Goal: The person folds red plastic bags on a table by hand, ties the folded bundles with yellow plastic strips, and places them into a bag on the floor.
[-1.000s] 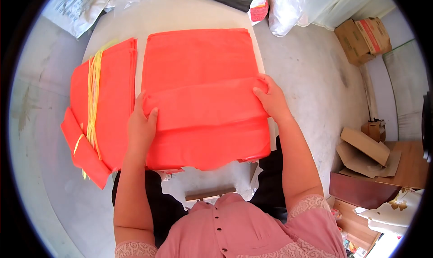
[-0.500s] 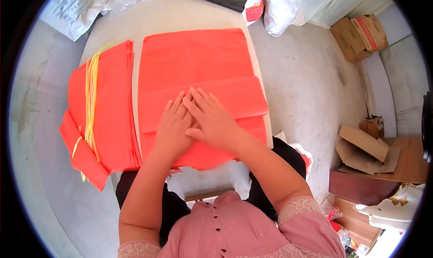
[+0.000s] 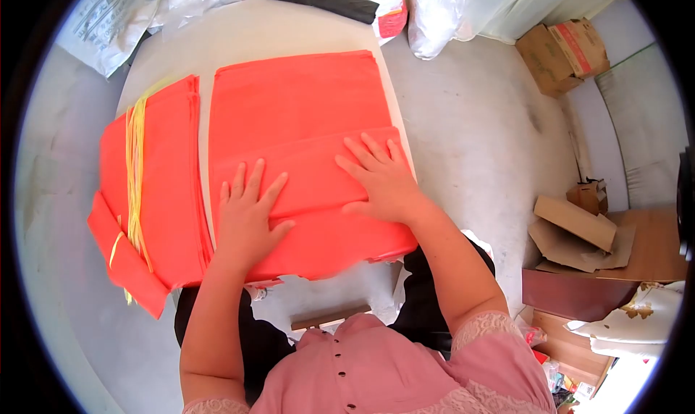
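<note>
Sheets, bright red and thin, stacked flat on a pale table straight ahead of the wearer. Across the nearer half of the stack, a folded band of the same red, long axis running left to right, slanting slightly away from the body toward its right end. Position of the band: directly under both hands, far edge just beyond the fingertips. Over its left part, the left hand; over its right part, the right hand, a little nearer that far edge.

Left hand flat, palm down, fingers spread and pointing away from the body, thumb out toward the middle. Right hand likewise flat and fanned, fingers angled forward and leftward. Nothing gripped by either.

Compared with half a second ago: hands no longer together at the middle of the band, now well apart, one toward each end. Band still folded in place.

To the left, a second red stack, yellow strands draped along its length, and a rolled red bundle tied with yellow at the near-left corner. At the table's far end, a black roll.
</note>
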A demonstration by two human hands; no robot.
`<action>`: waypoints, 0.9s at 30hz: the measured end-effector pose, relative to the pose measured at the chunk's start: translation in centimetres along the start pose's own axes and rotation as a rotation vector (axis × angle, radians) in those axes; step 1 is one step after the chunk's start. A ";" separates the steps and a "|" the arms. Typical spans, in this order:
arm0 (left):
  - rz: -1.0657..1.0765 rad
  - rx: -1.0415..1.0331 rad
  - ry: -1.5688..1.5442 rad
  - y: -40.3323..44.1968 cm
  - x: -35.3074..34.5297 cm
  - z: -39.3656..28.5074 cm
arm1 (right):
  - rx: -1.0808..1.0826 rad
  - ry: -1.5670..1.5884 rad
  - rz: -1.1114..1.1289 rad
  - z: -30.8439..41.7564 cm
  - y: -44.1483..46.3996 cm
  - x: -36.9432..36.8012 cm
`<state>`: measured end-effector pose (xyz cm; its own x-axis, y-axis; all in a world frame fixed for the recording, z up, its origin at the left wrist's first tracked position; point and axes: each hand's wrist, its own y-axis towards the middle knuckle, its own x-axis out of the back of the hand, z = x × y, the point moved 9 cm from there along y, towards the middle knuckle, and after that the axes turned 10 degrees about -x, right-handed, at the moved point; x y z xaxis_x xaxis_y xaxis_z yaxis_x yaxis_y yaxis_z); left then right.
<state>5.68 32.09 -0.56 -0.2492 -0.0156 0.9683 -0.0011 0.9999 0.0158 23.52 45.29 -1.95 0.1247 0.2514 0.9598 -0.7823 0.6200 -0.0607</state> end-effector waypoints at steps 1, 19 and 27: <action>-0.001 0.012 0.008 -0.2 0.1 0.3 | 0.005 -0.008 0.000 -0.4 -0.2 0.2; -0.438 0.424 -0.791 -3.4 -2.0 10.9 | -0.506 1.474 -0.088 -7.8 -1.7 1.1; -0.351 0.320 -0.443 -3.0 -2.0 10.0 | -0.508 1.173 -0.053 -9.7 -1.5 -1.5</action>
<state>-3.46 29.15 -5.03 -0.5573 -0.4072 0.7236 -0.4267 0.8881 0.1712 30.40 51.20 -5.97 0.8127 0.5589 0.1648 -0.4721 0.7973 -0.3761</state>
